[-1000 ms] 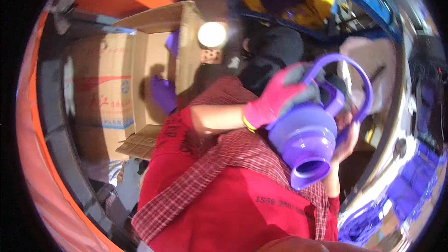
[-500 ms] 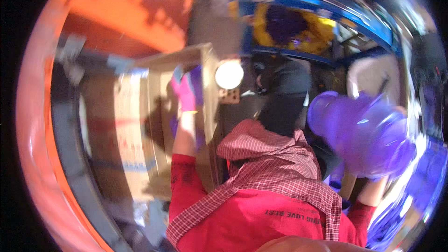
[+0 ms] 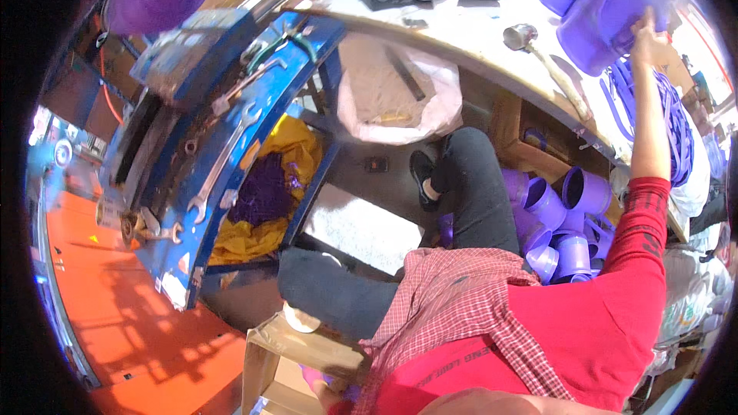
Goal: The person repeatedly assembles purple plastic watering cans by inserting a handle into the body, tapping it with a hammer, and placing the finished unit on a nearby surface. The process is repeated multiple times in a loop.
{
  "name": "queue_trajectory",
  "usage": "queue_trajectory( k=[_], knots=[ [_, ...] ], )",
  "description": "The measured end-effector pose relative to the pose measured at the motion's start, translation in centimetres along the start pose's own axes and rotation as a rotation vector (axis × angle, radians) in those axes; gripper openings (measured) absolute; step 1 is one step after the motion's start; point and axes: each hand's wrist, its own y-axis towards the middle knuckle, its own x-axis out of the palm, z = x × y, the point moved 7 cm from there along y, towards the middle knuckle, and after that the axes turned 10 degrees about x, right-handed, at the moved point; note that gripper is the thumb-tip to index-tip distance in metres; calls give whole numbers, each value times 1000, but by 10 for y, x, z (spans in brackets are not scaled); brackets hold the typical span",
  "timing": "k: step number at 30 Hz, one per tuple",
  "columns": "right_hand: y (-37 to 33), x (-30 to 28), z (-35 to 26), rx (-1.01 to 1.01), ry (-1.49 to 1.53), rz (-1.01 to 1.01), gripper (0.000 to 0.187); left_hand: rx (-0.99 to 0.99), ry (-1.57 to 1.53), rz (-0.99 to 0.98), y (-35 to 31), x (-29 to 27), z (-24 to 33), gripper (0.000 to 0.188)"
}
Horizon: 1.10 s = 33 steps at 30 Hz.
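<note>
- Since the earlier frame, my view has swung toward the bench (image 3: 469,31), and the vessel (image 3: 600,23) has gone from beside the torso to the bench's right end.
- I'd keep the hold firm at that stretch, clear of the mallet (image 3: 555,77).
- The vessel lies just beyond my right grip (image 3: 652,42), which looks closed on its edge.
- Left grip (image 3: 319,384): at the box (image 3: 323,347), mostly hidden; I can't tell its state.
</note>
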Motion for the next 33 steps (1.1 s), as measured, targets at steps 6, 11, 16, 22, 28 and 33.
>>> queue_trajectory(
  k=[6,11,16,22,28,33],
  knots=[
    [23,31,140,140,-25,-80,57,194,83,-73,-50,-97,144,49],
    [-27,95,115,-149,-726,-132,74,418,601,-200,-104,-228,281,51],
    [-313,134,9,520,-25,-1260,77,378,-823,201,-164,-231,347,48],
    [-386,87,-164,-259,887,-1552,99,977,-467,-564,-136,-94,474,45],
    [-351,78,-162,-421,576,-1369,59,1379,89,82,-92,-104,639,78],
    [-337,97,-124,-262,308,-887,68,1844,367,747,-49,-119,796,70]
  ],
)
